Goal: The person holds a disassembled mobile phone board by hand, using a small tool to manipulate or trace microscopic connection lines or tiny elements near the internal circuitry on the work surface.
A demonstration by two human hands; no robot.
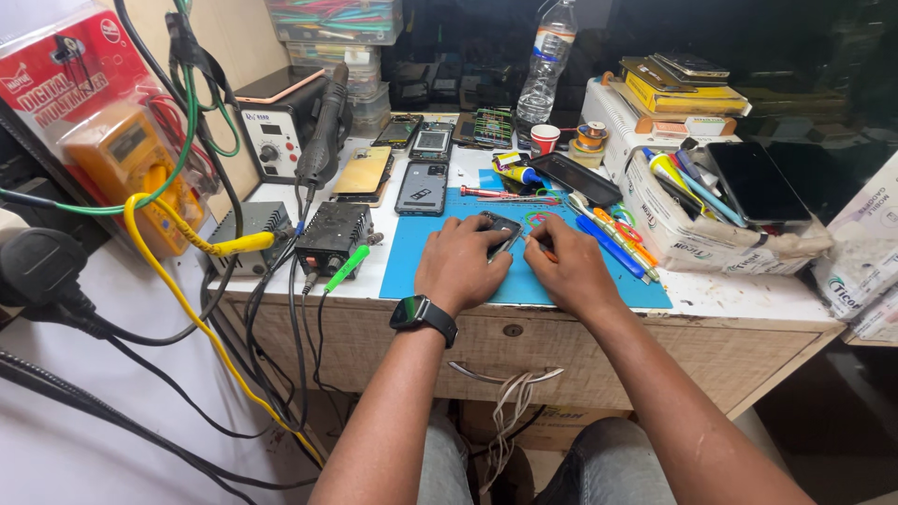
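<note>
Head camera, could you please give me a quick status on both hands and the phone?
Left hand pressing down on dark phone on blue mat. Right hand pinching a thin tool beside it. Pens crowd the right.

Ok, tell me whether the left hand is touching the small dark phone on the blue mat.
Touching: the head view shows the left hand resting over the small dark phone.

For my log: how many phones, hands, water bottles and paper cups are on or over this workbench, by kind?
Small dark phone held under the hands: 1
Other phones lying flat behind the blue mat: at least 4, for example the grey-backed one
Hands: 2, left hand, right hand
Clear plastic water bottle: 1
Red-and-white paper cup: 1
Total: at least 9
</note>
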